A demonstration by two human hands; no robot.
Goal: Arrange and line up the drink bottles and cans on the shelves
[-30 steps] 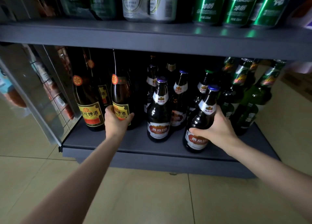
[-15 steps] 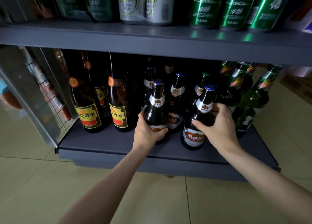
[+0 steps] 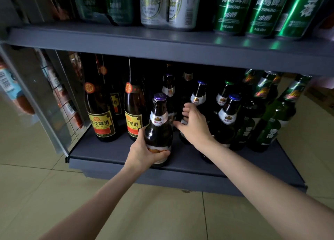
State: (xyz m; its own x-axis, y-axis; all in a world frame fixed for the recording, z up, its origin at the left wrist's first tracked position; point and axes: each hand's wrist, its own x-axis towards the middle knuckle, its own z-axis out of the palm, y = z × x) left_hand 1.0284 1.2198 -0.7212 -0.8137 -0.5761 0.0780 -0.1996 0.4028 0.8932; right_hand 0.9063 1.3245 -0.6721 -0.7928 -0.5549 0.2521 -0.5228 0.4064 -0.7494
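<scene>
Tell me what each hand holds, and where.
Left hand grips the purple-capped bottle round its lower body. Right hand reaches between the bottles behind; whether it holds one cannot be told.

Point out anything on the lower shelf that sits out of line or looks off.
The purple-capped bottle, gripped by the left hand, stands at the shelf's front edge, ahead of the other brown bottles. The green bottles at right appear to lean, perhaps from lens distortion. Nothing looks spilled or broken.

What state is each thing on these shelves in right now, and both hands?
Left hand: grips purple-capped bottle.
Purple-capped bottle: upright, capped, at shelf front.
Right hand: reaching among bottles, fingers loosely curled.
Yellow-labelled bottles: upright.
Green bottles: upright.
Green cans: upright, upper shelf.
</scene>
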